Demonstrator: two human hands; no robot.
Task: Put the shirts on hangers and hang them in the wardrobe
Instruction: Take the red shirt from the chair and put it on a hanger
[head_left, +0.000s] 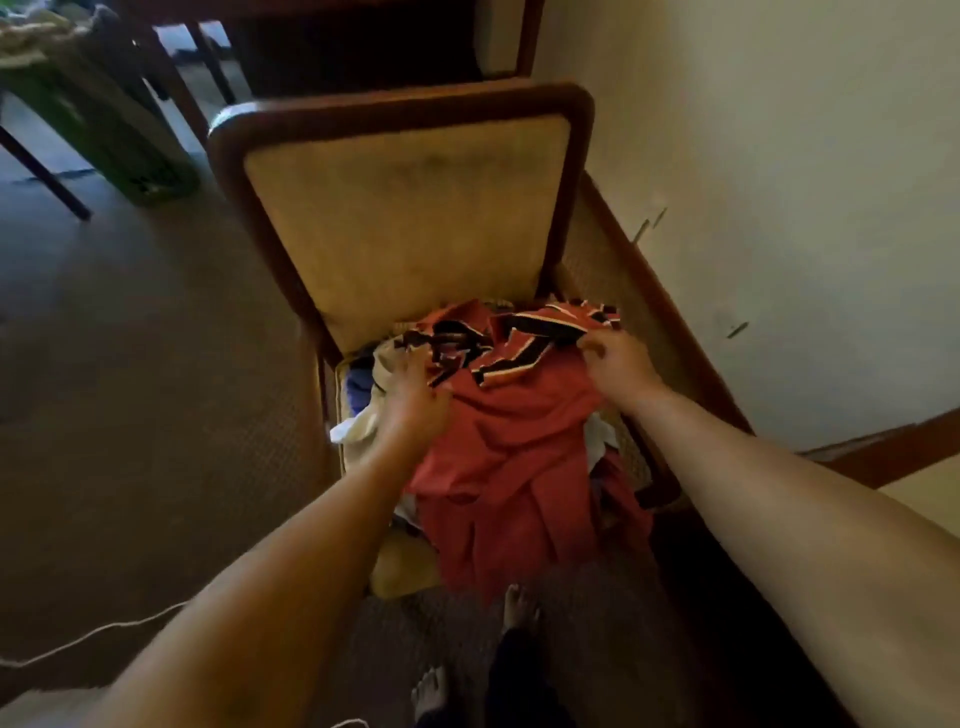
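A red shirt (514, 457) with a black, white and red striped collar lies on top of a pile of clothes on a chair seat and drapes over its front edge. My left hand (413, 400) grips the shirt near the left side of the collar. My right hand (618, 358) pinches the fabric at the collar's right side. Cream, white and blue garments (363, 389) show under the shirt on the left. No hanger and no wardrobe are in view.
The wooden chair (400, 208) with a tan padded back stands against a pale wall (779, 156) on the right. A green container (98, 130) and furniture legs stand at the back left. A white cord (93, 634) lies on the carpet. My bare feet (514, 608) are below.
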